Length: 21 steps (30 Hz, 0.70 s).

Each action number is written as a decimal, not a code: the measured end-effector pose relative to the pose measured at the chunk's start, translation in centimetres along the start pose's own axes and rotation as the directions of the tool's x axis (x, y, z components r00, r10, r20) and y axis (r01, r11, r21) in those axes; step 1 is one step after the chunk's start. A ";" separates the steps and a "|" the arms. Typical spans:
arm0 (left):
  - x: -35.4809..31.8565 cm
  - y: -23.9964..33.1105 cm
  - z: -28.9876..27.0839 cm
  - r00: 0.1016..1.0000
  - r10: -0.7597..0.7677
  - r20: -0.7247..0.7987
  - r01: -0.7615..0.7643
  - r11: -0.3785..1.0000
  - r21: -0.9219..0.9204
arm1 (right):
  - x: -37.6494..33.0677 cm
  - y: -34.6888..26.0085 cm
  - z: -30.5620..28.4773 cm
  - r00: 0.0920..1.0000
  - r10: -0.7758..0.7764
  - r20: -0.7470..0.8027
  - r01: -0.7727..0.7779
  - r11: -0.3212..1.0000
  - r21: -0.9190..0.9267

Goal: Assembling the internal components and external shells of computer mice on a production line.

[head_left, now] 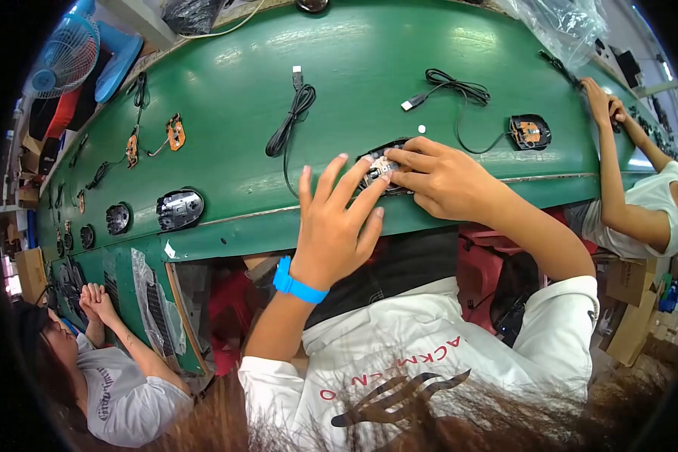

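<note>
An opened black computer mouse base (401, 188) with a small circuit board (379, 170) inside lies at the bench's near edge, between my hands. My left hand (334, 218), a blue band on its wrist, has its fingers spread, with two fingertips resting on the board's left side. The curled fingers of my right hand (444, 181) grip the mouse base from the right and partly cover it. A black cable (292, 118), bundled and ending in a USB plug, lies beyond my left hand and leads toward this mouse.
Another open mouse base with an orange board (531, 134) sits right, with its cable (459, 89). A small white disc (422, 129) lies nearby. Black mouse shells (179, 209) and orange circuit boards (175, 132) line the green bench (369, 68) leftward. Co-workers sit on both sides.
</note>
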<state>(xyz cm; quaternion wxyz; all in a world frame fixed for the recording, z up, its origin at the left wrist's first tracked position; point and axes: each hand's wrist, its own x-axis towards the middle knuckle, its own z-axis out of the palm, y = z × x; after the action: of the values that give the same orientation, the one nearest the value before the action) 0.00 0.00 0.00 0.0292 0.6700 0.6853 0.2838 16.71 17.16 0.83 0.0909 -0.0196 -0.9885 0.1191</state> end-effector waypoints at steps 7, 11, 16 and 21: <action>1.6 -0.7 0.6 0.989 0.129 0.068 -0.132 0.991 0.032 | -1.7 1.1 0.3 0.977 -0.007 -0.213 0.042 0.987 0.158; 2.5 -1.4 0.9 0.976 0.202 0.079 -0.205 0.978 0.033 | -3.0 1.4 0.8 0.951 0.052 -0.304 -0.021 0.995 0.102; 3.0 -1.7 0.8 0.968 0.240 0.071 -0.241 0.971 0.001 | -2.8 1.0 1.8 0.935 0.089 -0.342 -0.053 0.992 0.114; 2.9 -1.8 1.2 0.967 0.252 0.034 -0.250 0.967 -0.050 | -2.6 0.5 1.6 0.931 0.083 -0.354 -0.083 0.996 0.014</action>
<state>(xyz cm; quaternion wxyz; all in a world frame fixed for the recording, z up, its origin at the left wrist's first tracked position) -1.37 3.26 -0.76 0.0221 0.7562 0.5875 0.2871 18.95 17.11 -1.31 0.2625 -0.0826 -0.9543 0.1167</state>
